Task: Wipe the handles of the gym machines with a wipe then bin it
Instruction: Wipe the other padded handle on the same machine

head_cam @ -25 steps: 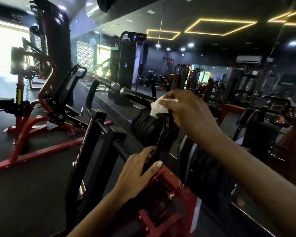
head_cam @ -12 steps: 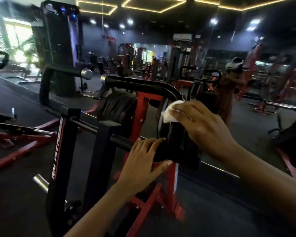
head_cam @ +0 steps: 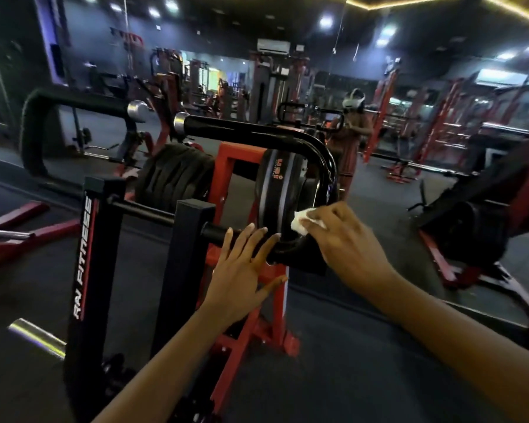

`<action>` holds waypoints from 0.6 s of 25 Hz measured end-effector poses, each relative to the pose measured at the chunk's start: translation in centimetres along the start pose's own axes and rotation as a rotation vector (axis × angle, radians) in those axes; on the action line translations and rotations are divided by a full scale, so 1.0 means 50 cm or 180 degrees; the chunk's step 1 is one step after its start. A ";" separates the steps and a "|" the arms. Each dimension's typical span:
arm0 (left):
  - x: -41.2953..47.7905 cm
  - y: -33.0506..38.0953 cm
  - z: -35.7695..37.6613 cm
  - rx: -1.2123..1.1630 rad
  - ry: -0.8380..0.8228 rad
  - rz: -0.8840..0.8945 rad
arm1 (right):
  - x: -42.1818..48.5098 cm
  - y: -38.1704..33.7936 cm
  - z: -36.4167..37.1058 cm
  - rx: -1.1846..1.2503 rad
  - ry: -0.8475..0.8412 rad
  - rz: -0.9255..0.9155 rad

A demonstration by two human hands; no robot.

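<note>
Head view of a plate-loaded gym machine, read left to right. Every position is given from the black handle (head_cam: 257, 132), a tube that runs level from a chrome cap (head_cam: 180, 123) and bends downward at its right end.

- **Far below and left of the handle:** a chrome bar end (head_cam: 37, 338) juts out over the dark floor (head_cam: 364, 377).
- **Below and left of the handle:** a black upright (head_cam: 84, 264) carries the white lettering "RN FITNESS". A second black upright (head_cam: 184, 270) stands under the handle's capped end.
- **Just under the handle's left part:** a stack of black weight plates (head_cam: 174, 178) sits beside the red frame (head_cam: 235, 160).
- **Below the handle's middle:** the left hand (head_cam: 245, 270) lies released. Its fingers are straight and spread, resting on a black crossbar (head_cam: 214, 233) that comes out of the second upright.
- **Under the handle's bend:** a single black plate (head_cam: 280, 184) with red markings stands on edge.
- **At the foot of the handle's downward run:** the right hand (head_cam: 348, 242) is clenched round a crumpled white wipe (head_cam: 300, 225). The wipe is held just beside the single plate. Whether it actually touches the handle cannot be told.
- **Beyond and right of the handle:** a blurred figure in a white headset (head_cam: 353, 100) stands among red racks (head_cam: 440, 132).
</note>
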State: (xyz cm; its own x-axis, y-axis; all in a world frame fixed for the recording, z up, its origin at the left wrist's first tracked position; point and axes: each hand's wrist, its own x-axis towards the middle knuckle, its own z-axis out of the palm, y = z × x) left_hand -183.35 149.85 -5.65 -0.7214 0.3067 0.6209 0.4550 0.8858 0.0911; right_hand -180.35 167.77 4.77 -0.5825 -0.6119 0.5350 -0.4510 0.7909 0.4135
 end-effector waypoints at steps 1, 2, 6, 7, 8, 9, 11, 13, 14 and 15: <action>-0.003 -0.006 0.000 -0.0065 0.0032 0.0047 | -0.001 -0.013 0.000 -0.0045 -0.0108 -0.0034; -0.004 -0.014 -0.002 -0.0118 0.0106 0.0075 | 0.005 -0.015 -0.002 -0.0082 -0.0155 -0.0112; 0.010 -0.071 -0.020 0.0060 0.0444 -0.0098 | 0.124 0.036 -0.049 -0.0649 0.0194 -0.0410; 0.015 -0.088 -0.022 0.0184 0.0428 -0.0137 | 0.146 0.051 -0.058 -0.0931 0.0045 -0.0455; 0.019 -0.103 -0.022 0.0281 0.0402 -0.0144 | 0.156 0.056 -0.065 -0.1228 -0.0075 -0.0482; 0.022 -0.115 -0.019 0.0346 0.0386 -0.0115 | 0.152 0.056 -0.067 -0.1441 -0.0075 -0.0511; 0.021 -0.131 -0.008 0.0416 0.0339 -0.0015 | 0.115 0.043 -0.062 -0.1426 -0.0339 -0.0345; 0.016 -0.141 0.002 0.0450 0.0338 0.0014 | 0.074 0.016 -0.047 -0.1008 -0.0680 -0.0101; 0.016 -0.143 0.005 0.0477 0.0346 0.0012 | 0.057 -0.001 -0.037 -0.0801 -0.0838 0.0006; 0.016 -0.145 0.008 0.0509 0.0369 0.0013 | 0.044 -0.022 -0.031 -0.0632 -0.0994 0.0074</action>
State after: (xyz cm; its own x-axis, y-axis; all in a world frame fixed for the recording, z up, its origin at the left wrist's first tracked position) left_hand -187.42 143.82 -6.10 -0.6507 0.2763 0.7073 0.3623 0.9316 -0.0307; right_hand -180.10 165.54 6.64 -0.7831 -0.5402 0.3081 -0.3131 0.7705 0.5553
